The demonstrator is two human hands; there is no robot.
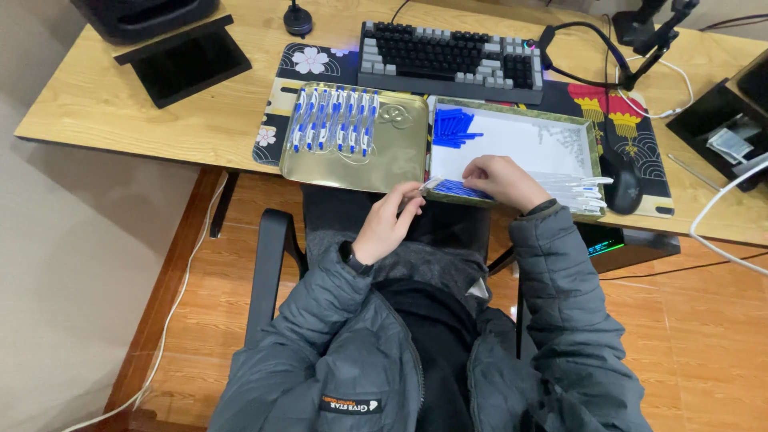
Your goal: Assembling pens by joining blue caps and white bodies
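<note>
Since the left hand (390,222) pinches a white pen barrel (430,185) while the right hand (502,181) presses fingers-down on the blue refills (460,190) at the white tray's (520,144) near edge — I'd grab just one refill, keep it straight.

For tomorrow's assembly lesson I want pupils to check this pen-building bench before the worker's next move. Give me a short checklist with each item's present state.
1. Left hand grips a small white pen part at the box edge: ok.
2. Right hand rests inside the shallow white-lined parts box, over the blue refills at its near edge: ok.
3. Finished blue-and-white pens lie in a tidy row in the gold metal tray: ok.
4. Blue pen caps heaped in the box's far left corner, within reach: ok.
5. White pen barrels stacked at the box's near right: ok.
6. Part fully seated between the fingers: cannot tell.
</note>
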